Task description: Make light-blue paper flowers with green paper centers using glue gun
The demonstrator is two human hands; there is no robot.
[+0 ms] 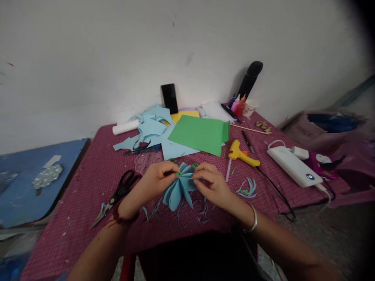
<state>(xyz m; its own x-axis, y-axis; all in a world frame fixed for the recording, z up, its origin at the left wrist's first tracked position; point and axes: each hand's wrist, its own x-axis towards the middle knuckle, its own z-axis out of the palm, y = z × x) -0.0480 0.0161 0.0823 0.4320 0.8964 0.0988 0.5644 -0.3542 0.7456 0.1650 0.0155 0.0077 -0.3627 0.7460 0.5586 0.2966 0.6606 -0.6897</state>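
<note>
Head cam: blue paper flower (178, 191), likely light, flimsy, creases easily. L hand (158, 180) & R hand (212, 183) both pinch its centre; best held there, gently.

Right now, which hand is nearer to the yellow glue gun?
Right. The right hand pinches the blue paper flower just below and left of the glue gun; the left hand grips the flower's other side, farther away.

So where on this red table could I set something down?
Bare cloth lies at the left, between the scissors, the white roll and the table edge, and in the near-left corner below the scissors. The back is crowded with blue scraps, the green sheet and bottles; the paper flower fills the front middle.
</note>
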